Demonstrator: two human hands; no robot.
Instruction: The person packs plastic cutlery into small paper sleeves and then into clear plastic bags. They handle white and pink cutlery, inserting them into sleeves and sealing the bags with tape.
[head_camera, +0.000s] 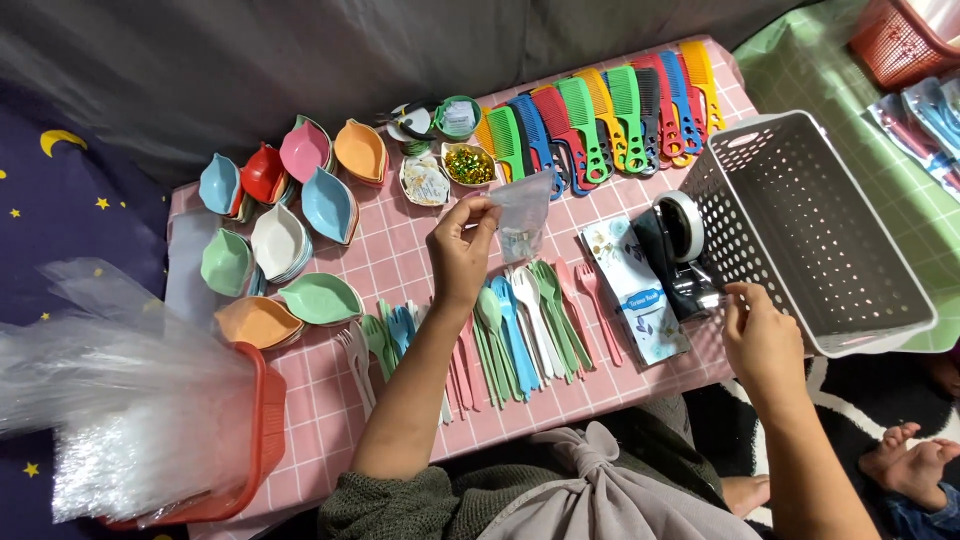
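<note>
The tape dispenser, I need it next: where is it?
In the head view, the tape dispenser sits right of centre on the pink table, against the white basket, just above the right hand.

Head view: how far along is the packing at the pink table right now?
Done: nothing packed shows; the white basket looks empty. In hand: the left hand pinches a small clear bag above the cutlery, and the right hand touches the black tape dispenser. Left: the pastel spoons and forks, combs and leaf-shaped dishes all lie out loose.
</note>
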